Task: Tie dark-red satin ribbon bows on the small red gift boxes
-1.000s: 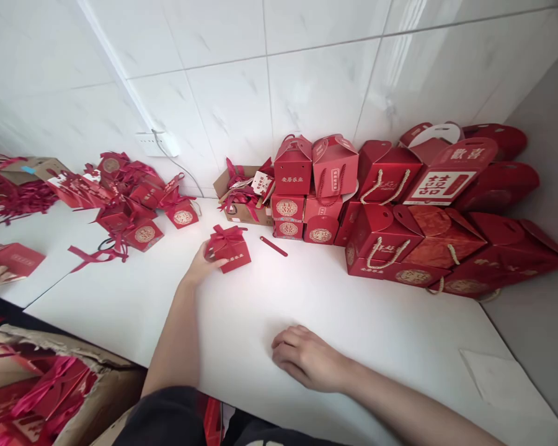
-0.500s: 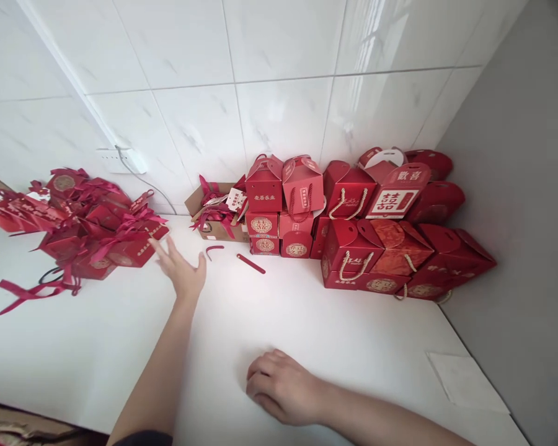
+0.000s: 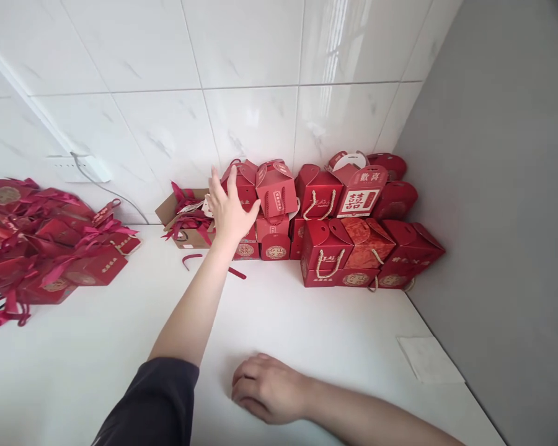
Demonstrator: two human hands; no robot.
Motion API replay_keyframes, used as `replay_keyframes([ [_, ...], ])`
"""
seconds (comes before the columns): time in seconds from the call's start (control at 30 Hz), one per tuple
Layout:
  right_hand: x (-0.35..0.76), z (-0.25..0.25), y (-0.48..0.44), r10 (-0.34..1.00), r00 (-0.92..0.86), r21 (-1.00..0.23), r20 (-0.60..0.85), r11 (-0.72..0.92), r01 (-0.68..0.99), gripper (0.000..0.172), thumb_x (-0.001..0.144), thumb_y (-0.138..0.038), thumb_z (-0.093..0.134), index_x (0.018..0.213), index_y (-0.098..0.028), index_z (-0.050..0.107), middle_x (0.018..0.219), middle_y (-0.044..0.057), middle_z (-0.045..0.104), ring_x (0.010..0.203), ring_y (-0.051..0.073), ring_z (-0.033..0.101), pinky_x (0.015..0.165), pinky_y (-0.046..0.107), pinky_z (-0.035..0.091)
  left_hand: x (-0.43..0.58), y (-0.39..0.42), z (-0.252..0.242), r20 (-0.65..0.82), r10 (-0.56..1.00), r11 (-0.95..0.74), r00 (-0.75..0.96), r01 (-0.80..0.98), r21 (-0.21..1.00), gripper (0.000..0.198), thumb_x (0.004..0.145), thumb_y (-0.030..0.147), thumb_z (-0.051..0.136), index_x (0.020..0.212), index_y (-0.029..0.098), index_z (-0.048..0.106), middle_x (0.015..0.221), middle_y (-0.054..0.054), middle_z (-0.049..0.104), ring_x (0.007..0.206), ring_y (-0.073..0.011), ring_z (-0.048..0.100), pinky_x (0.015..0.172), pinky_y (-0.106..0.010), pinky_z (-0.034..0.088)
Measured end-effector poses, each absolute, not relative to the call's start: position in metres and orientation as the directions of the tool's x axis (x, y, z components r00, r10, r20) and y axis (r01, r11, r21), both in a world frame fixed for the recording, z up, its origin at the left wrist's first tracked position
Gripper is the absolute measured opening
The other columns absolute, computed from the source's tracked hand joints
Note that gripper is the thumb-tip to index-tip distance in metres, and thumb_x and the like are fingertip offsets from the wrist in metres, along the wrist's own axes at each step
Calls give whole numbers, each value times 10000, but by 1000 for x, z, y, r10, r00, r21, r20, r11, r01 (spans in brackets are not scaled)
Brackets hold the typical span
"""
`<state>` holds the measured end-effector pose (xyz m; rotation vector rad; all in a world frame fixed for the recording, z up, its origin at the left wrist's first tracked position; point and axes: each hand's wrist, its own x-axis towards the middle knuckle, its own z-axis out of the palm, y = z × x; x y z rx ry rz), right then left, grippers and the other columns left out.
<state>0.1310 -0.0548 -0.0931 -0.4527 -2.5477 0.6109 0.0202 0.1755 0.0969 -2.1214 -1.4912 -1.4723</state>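
Observation:
My left hand (image 3: 230, 214) is raised in front of a red gift box (image 3: 248, 179) at the left end of the stack. Its fingers are spread, nothing is in them, and part of the box is hidden behind them; whether they touch it I cannot tell. Right beside it stands a lighter red box with a cord handle (image 3: 276, 189). My right hand (image 3: 270, 389) rests on the white table (image 3: 325, 334), fingers curled into a loose fist with nothing visible in it. Below my left wrist lies a red strip (image 3: 238, 273), partly covered by the forearm.
A heap of red ribboned boxes (image 3: 69, 241) lies at the left. An open cardboard box (image 3: 190, 238) with ribbons stands by the tiled wall. More red boxes (image 3: 325, 248) are stacked toward the grey partition (image 3: 502, 204). A curved red strip (image 3: 191, 256) and a white sheet (image 3: 430, 359) lie on the table.
My left hand has moved from beside the ribboned heap, rightward and up to the stacked boxes. The view has turned a little to the right. My right hand stays resting on the table.

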Motion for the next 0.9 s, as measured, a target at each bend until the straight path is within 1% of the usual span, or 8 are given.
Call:
replay_keyframes([
  [0.1,155,-67,-39,491,-741,-408,457,856,316,150,943,-235,456,1020,-218,584,1139,74,664,1002,204,611,877,361,446,39,164,82,797,602,-462,-57,789,405,913,786,346,690,1531,212,179,1620,-162,-2,1482,-416,10,1152,-656,-23],
  [0.2,200,-17,-12,713,-388,-463,585,685,562,174,939,-189,449,1063,-217,568,1122,123,649,1081,241,573,921,398,438,51,141,59,826,563,-533,-23,754,384,777,863,364,598,1513,174,218,1618,-170,37,1496,-352,48,1192,-576,45],
  [0.3,243,28,16,772,30,-503,634,383,775,176,948,-247,453,1081,-201,558,1117,148,614,1084,284,544,948,445,426,70,112,29,785,588,-714,194,580,391,534,917,369,520,1409,195,410,1515,-145,358,1437,-276,295,1194,-460,228],
  [0.37,259,44,28,729,222,-522,647,212,826,198,936,-289,474,1075,-171,554,1073,154,605,1032,301,552,919,460,440,88,95,11,642,701,-702,310,456,547,507,938,402,487,1402,209,418,1454,-124,451,1389,-247,381,1166,-428,302],
  [0.47,263,47,31,756,280,-520,592,92,849,247,907,-315,517,1093,-155,545,1086,163,602,1021,320,559,875,463,458,111,79,-6,418,845,-524,334,357,773,650,930,500,482,1490,236,287,1553,-113,325,1448,-259,287,1182,-440,267],
  [0.57,256,44,25,783,293,-488,548,15,873,288,901,-352,521,1123,-168,534,1124,165,599,1054,345,559,867,489,453,121,74,-9,292,896,-391,335,280,877,773,899,565,503,1533,253,190,1613,-85,201,1494,-269,154,1218,-443,168],
  [0.7,251,44,20,822,313,-515,475,-29,857,345,908,-396,495,1168,-171,512,1208,188,560,1034,363,582,817,519,473,121,77,-5,156,937,-203,314,125,971,757,914,613,425,1537,251,196,1619,-60,181,1499,-262,130,1226,-424,149],
  [0.9,252,44,18,870,277,-719,407,119,685,552,900,-484,517,1339,-168,411,1307,212,482,1126,342,570,863,510,512,121,77,-1,297,869,-250,395,-165,954,634,971,561,321,1532,294,199,1608,-35,231,1494,-222,163,1227,-404,165],
])
